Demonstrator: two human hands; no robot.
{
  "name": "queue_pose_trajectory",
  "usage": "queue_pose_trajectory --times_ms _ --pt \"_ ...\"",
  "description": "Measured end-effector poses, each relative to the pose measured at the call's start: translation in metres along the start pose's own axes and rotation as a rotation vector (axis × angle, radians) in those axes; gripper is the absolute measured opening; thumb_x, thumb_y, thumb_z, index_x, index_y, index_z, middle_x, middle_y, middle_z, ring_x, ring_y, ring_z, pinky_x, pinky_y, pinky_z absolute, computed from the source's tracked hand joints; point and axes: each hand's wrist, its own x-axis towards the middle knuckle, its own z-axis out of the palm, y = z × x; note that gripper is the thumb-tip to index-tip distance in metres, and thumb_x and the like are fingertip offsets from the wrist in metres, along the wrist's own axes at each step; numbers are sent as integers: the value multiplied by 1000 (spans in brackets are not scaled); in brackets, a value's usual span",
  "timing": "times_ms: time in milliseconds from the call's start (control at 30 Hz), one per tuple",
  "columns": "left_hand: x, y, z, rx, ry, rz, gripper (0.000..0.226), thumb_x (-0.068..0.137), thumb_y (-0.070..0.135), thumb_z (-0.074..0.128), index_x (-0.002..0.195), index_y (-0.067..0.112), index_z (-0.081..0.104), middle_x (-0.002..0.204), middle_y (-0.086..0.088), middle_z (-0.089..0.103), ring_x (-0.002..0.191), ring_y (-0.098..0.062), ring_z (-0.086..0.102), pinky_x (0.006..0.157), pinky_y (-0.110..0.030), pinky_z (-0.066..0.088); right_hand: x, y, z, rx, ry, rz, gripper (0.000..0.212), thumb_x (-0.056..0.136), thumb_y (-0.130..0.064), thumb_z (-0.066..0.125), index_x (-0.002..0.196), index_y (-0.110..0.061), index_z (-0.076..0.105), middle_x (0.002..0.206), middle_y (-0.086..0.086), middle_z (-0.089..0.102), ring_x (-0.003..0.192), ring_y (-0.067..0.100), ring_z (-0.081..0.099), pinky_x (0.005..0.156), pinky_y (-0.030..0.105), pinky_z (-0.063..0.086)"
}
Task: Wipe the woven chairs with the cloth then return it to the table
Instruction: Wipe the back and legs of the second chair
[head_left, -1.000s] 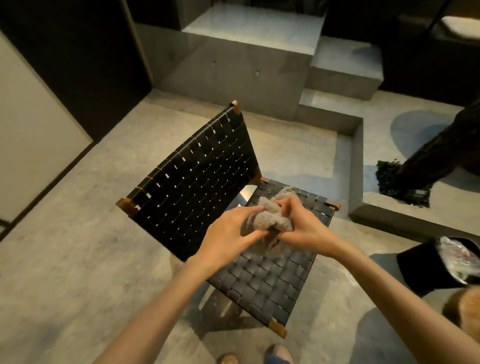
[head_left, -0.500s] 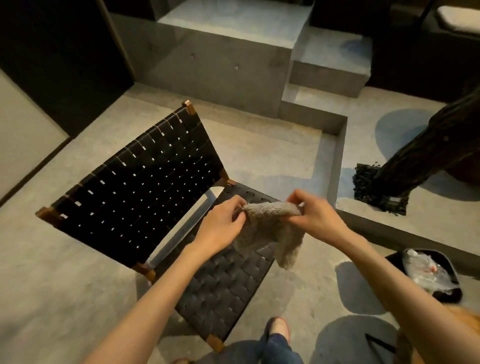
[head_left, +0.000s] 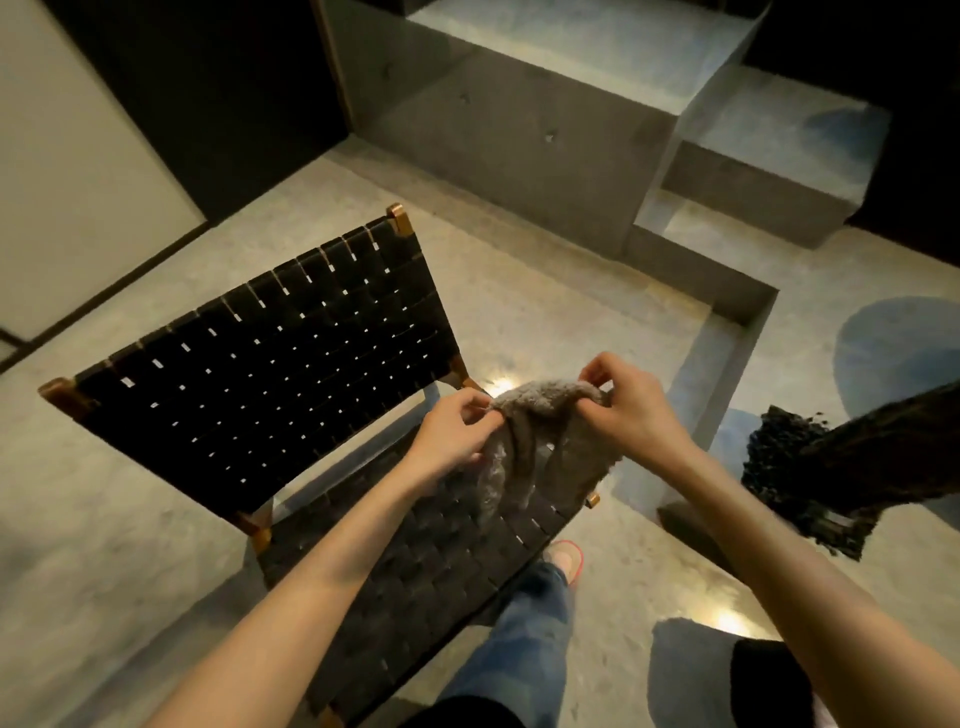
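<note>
Over on the left stood the woven chair, its black strapped back tilted and brown wood showing at the corners. Its seat ran down to the bottom edge, where the near end was cut off from view.

Moving in, the left hand was above the seat, thumb and fingers curled in a pinch on the left end of the cloth. That grey, fluffy cloth was up in the air over the seat's far right part, stretched between both hands along its top edge, the rest hanging in loose folds. Whether the hanging end touched the straps could not be told.

Then the right hand, fingers bent and clamped on the cloth's right end, knuckles up. The cloth covered part of the seat's right edge.

Below, a jeans leg and a shoe showed beside the seat. Far right, a dark rough shape leaned across the concrete floor, cut by the frame and hard to make out.
</note>
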Motion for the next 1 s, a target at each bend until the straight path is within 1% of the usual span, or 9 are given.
queue_pose_trajectory --times_ms 67,133,233,333,433,533,667,833,1000 --pt "23 11 7 -122 7 -64 13 92 28 59 103 23 57 106 -3 62 97 -14 60 56 -16 50 26 6 -7 52 6 -9 12 88 -14 64 99 -12 58 97 3 61 89 19 59 77 40 55" --pt "48 26 13 -267 -10 -112 10 92 26 59 101 22 57 105 -8 62 93 -18 64 61 -21 54 53 12 -12 80 -17 -37 14 86 -17 67 98 -14 59 98 1 62 91 16 58 77 36 54" --pt "82 49 19 -528 -7 -201 11 93 22 58 102 16 59 110 -12 62 95 -23 66 69 -27 57 87 22 -19 177 -146 -57 17 86 -17 67 101 -20 59 99 -5 61 94 12 60 78 26 54" --pt "110 66 22 -764 -27 -186 19 93 27 57 104 12 62 111 -12 63 98 -21 66 73 -28 57 121 30 -29 261 -295 -88 23 90 -13 63 104 -30 56 101 -16 59 98 4 59 76 13 51" --pt "133 76 23 -774 22 -186 32 89 35 60 108 9 63 107 -11 67 94 -17 69 70 -24 56 158 34 -38 262 -428 -125 33 92 -7 56 106 -37 56 106 -19 58 104 2 55 85 17 48" --pt "159 77 26 -751 162 -226 19 88 28 64 97 11 64 97 -10 69 85 -13 70 66 -21 56 200 40 -37 180 -570 -146 43 90 2 46 118 -27 60 115 -11 60 111 5 54 95 25 46" --pt "190 68 33 -713 400 -232 10 91 20 60 98 12 62 97 -8 69 82 -8 70 63 -17 54 254 47 -27 177 -764 -169 48 90 7 42 124 -21 59 119 -11 58 110 1 53 83 5 46" --pt "225 63 32 -697 722 -268 5 93 19 58 92 18 63 90 -3 69 87 -12 69 65 -18 55 324 42 -13 190 -962 -301 39 92 0 49 122 -22 59 118 -15 57 104 -8 55 82 5 45" --pt "257 77 33 -690 1016 -285 7 94 17 56 87 18 57 92 -2 65 94 -15 65 65 -20 57 396 33 -13 125 -1004 -420 47 90 5 42 124 -22 59 121 -14 55 110 7 56 78 5 45"
